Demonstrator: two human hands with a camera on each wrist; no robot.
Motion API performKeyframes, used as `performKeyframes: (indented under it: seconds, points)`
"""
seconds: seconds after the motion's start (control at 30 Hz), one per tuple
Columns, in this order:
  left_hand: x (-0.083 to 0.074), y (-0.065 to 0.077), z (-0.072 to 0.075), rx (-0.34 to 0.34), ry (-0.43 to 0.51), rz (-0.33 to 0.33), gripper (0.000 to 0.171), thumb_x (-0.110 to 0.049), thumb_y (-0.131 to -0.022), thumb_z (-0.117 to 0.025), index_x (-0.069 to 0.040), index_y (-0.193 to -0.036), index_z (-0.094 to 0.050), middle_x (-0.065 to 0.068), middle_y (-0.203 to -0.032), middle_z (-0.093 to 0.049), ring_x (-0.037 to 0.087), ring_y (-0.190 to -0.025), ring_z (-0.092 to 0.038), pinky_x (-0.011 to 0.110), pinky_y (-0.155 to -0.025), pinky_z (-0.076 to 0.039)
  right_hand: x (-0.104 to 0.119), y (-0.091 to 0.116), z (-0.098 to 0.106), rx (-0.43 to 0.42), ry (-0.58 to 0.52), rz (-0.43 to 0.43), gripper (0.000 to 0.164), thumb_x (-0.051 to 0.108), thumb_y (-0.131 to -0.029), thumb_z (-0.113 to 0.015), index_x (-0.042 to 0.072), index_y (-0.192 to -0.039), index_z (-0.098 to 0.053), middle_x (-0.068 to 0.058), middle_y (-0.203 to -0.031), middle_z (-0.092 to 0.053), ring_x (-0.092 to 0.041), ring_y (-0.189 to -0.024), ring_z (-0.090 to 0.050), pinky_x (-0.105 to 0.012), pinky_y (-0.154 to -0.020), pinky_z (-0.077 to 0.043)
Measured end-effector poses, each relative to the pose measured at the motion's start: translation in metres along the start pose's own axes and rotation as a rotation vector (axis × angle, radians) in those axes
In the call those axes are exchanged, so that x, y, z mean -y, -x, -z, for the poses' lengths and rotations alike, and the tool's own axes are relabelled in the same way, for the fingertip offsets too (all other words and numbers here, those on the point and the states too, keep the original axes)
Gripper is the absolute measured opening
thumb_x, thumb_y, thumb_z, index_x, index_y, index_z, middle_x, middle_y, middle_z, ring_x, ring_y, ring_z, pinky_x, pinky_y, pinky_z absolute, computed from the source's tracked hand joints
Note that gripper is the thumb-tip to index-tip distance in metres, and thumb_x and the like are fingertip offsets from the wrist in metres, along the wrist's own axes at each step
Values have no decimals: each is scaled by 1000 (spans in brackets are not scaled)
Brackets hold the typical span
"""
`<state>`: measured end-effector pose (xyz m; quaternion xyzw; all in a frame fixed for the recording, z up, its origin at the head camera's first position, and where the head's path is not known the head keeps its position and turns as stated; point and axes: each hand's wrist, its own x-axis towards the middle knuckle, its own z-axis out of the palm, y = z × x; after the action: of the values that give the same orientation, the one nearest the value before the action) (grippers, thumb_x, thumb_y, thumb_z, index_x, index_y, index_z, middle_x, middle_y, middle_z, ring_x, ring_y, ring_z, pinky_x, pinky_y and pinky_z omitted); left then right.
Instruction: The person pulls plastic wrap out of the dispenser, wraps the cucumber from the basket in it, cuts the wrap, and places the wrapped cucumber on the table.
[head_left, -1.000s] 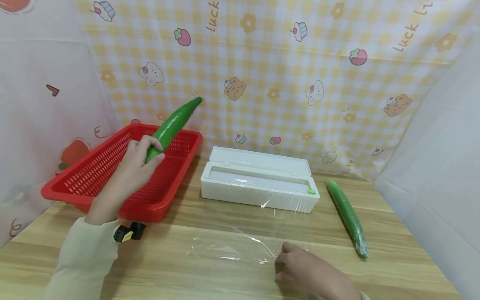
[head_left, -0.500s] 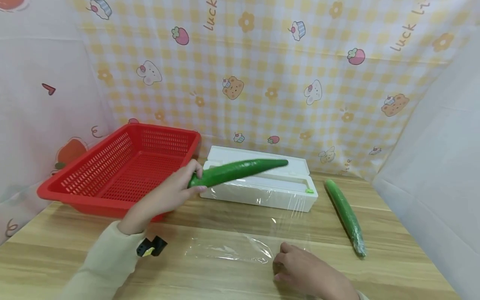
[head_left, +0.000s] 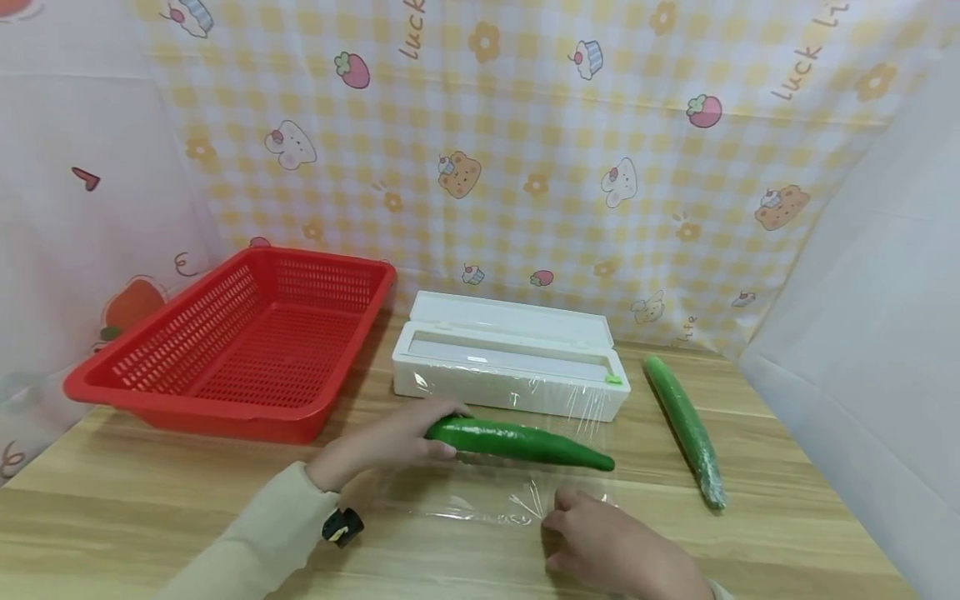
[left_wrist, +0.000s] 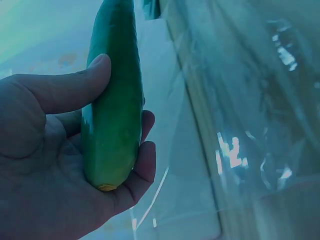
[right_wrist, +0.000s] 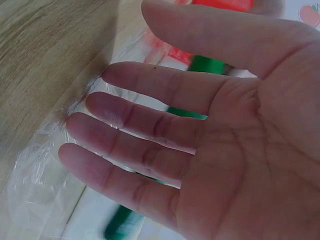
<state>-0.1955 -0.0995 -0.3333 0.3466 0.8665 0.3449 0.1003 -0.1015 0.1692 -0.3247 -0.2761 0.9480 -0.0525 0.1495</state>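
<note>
My left hand [head_left: 401, 440] grips a green cucumber [head_left: 525, 443] by its blunt end, level above a stretched sheet of clear cling film [head_left: 450, 504]. In the left wrist view, the thumb lies along one side of the cucumber [left_wrist: 112, 110] and the fingers curl round the other. The film runs from a white cling film box [head_left: 498, 390] with its lid raised. My right hand [head_left: 611, 542] rests at the film's near right corner; in the right wrist view its fingers [right_wrist: 140, 155] are nearly straight, tips at the film.
A red plastic basket [head_left: 345, 367] stands at the left on the wooden table [head_left: 150, 508]. Another cucumber [head_left: 686, 429], wrapped in film at its near end, lies at the right. A printed curtain [head_left: 525, 108] hangs behind.
My left hand has carried the cucumber from over the red basket to the right and down, above the film, turning it from steeply tilted to nearly level. The right hand stays put.
</note>
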Motion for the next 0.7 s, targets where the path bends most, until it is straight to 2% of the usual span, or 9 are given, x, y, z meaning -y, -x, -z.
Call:
performKeyframes:
  seconds: [0.13, 0.3, 0.6, 0.7]
  points:
    - [4, -3, -9, 36, -31, -6, 41, -13, -83, -67, -16, -122, -54, -1, -114, -57, 15, -102, -52, 37, -87, -44, 1, 0, 0, 8, 5, -10, 17, 31, -80, -70, 19, -91, -65, 10, -83, -41, -6, -68, -39, -22, -60, -38]
    - [8, -4, -16, 71, -36, -31, 44, -12, -78, -72, -11, -120, -56, 4, -113, -60, 21, -107, -54, 40, -92, -43, -1, -2, 0, 1, 17, 10, 17, 30, -81, -70, 17, -91, -65, 10, -82, -42, -4, -67, -39, -21, -60, -37]
    - [7, -3, -16, 117, -82, -18, 46, -16, -75, -75, -13, -118, -59, 8, -112, -64, 24, -107, -58, 44, -93, -44, -3, -1, 0, 8, 4, 15, 27, 31, -81, -70, 13, -101, -67, 11, -85, -46, -3, -70, -40, -22, -62, -40]
    - [5, -2, -16, 130, -77, 0, 47, -18, -74, -76, -14, -118, -59, 5, -111, -65, 22, -104, -59, 42, -90, -46, -3, -1, 1, 1, -29, 4, 19, 26, -83, -68, 14, -97, -67, 11, -85, -48, -3, -70, -44, -22, -62, -42]
